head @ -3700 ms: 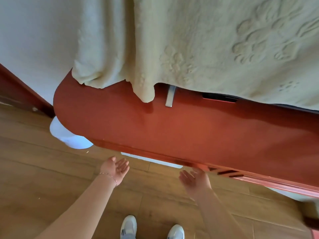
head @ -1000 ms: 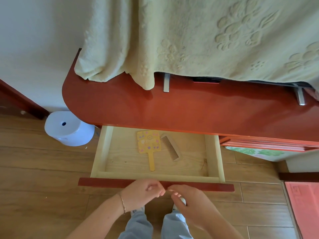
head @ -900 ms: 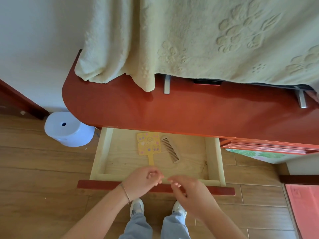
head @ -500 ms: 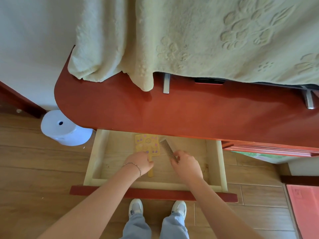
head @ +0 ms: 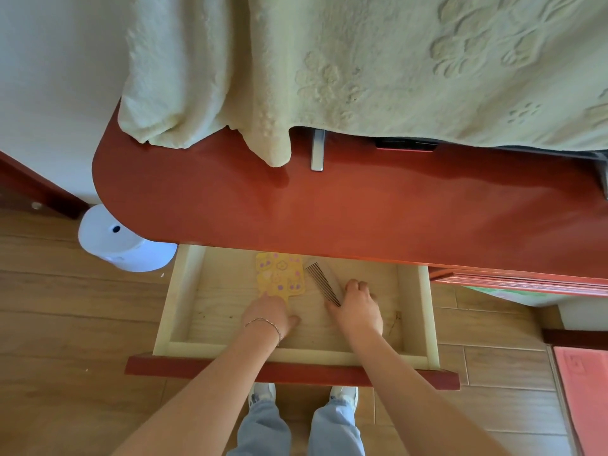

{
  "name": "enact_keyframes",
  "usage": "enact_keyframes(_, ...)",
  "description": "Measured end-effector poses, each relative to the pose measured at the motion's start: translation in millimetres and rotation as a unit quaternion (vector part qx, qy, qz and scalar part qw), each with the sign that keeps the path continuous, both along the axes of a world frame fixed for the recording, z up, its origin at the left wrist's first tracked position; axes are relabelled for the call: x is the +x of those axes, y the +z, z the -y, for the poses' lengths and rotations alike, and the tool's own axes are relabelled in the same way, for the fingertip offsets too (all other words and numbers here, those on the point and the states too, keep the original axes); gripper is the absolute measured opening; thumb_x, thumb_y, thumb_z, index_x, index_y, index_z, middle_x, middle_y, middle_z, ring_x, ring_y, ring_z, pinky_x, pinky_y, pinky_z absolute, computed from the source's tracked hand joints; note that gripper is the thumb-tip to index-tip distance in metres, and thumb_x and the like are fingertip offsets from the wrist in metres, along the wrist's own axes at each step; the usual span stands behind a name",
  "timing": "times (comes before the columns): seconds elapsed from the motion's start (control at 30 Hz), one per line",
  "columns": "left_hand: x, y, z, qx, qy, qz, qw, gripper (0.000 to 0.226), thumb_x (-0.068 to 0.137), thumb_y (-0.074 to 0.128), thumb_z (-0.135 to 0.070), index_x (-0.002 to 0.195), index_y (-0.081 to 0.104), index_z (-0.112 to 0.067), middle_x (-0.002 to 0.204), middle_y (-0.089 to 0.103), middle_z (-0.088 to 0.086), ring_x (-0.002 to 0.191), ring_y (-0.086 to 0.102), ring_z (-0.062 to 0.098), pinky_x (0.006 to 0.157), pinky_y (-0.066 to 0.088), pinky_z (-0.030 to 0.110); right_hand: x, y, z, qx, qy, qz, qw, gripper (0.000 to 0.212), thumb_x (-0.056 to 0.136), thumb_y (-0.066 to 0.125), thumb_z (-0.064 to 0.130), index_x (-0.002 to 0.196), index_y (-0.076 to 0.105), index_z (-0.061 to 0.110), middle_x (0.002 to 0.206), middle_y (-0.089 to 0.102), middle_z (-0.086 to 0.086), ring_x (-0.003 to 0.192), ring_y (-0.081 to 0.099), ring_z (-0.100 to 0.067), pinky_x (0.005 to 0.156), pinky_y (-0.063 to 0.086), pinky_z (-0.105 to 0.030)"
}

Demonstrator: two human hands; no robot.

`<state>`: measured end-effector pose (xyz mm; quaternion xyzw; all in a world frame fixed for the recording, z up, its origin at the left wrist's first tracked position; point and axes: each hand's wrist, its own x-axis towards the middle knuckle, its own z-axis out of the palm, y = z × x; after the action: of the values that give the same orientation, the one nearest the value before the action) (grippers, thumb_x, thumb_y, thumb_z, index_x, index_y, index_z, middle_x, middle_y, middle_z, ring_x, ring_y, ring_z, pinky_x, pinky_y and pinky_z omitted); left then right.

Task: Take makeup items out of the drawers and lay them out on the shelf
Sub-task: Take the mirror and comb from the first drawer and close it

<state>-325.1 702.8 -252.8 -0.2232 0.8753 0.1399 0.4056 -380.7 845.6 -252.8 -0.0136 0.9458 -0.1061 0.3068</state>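
Inside the open drawer (head: 179,292), my right hand (head: 357,311) is gripping the comb (head: 324,283) while my left hand (head: 271,315) is grasping the yellow mirror (head: 279,274) beside it.

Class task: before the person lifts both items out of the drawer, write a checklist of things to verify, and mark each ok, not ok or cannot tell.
1. Drawer pulled open enough to reach in: ok.
2. Right hand grips the comb: ok.
3. Left hand grips the yellow mirror by its handle: cannot tell, the hand hides the handle.
4. Bare space on the red shelf for both items: ok.
5. Towel clear of that space: ok.
6. Other items left in the drawer: cannot tell, its back is hidden under the shelf.
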Motion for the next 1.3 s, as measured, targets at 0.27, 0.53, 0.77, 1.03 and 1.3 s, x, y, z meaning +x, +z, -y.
enact_keyframes(0.27, 1.5, -4.2, -0.8, -0.007, 0.020, -0.008, 1.000, 0.035, 0.090, 0.046, -0.037, 0.100, 0.062, -0.008, 0.090, 0.064, 0.005, 0.085, 0.062, 0.023, 0.073, 0.049, 0.028, 2.3, -3.6, 2.2, 0.010, 0.000, 0.007, 1.000, 0.055, 0.089, 0.058, 0.036, 0.132, 0.037, 0.008, 0.134, 0.043, -0.009, 0.121, 0.044, -0.028, 0.084, 0.048, -0.038)
enact_keyframes(0.53, 5.0, -5.0, 4.4, 0.016, 0.099, -0.035, 0.994, 0.038, 0.085, 0.051, -0.036, 0.113, 0.051, -0.011, 0.101, 0.064, 0.004, 0.093, 0.063, 0.022, 0.070, 0.045, 0.027, -0.4, 1.7, 0.3, -0.056, -0.064, 0.053, 0.995, 0.032, 0.091, 0.054, 0.020, 0.119, 0.043, 0.008, 0.106, 0.061, -0.010, 0.092, 0.061, -0.027, 0.064, 0.050, -0.034)
enact_keyframes(0.77, 7.8, 9.9, 14.0, 0.090, 0.105, -0.027, 0.990, 0.018, 0.080, 0.052, -0.029, 0.070, 0.053, -0.015, 0.062, 0.052, -0.001, 0.061, 0.051, 0.019, 0.050, 0.036, 0.022, -0.9, 17.1, -10.0, -0.155, -0.103, 0.050, 0.981, 0.021, 0.092, 0.052, 0.016, 0.112, 0.056, 0.013, 0.089, 0.057, 0.003, 0.073, 0.055, -0.014, 0.051, 0.040, -0.022)
enact_keyframes(1.03, 13.2, 40.2, 30.2, 0.255, 0.165, -0.049, 0.952, 0.024, 0.085, 0.059, -0.025, 0.063, 0.056, -0.016, 0.053, 0.056, -0.002, 0.046, 0.046, 0.009, 0.045, 0.036, 0.014, -2.5, 37.2, -34.5, -0.222, -0.170, 0.077, 0.957, 0.015, 0.086, 0.057, 0.014, 0.100, 0.060, 0.019, 0.081, 0.065, 0.000, 0.062, 0.062, -0.014, 0.061, 0.051, -0.027)
enact_keyframes(1.3, 19.6, 74.8, 35.7, 0.256, 0.047, 0.018, 0.965, 0.014, 0.083, 0.062, -0.024, 0.070, 0.060, -0.020, 0.060, 0.060, -0.003, 0.044, 0.050, 0.003, 0.048, 0.039, 0.012, 8.1, 66.2, -84.4, -0.275, -0.235, 0.075, 0.929, 0.021, 0.086, 0.053, 0.000, 0.084, 0.062, 0.019, 0.082, 0.067, -0.007, 0.064, 0.062, -0.018, 0.051, 0.048, -0.024)
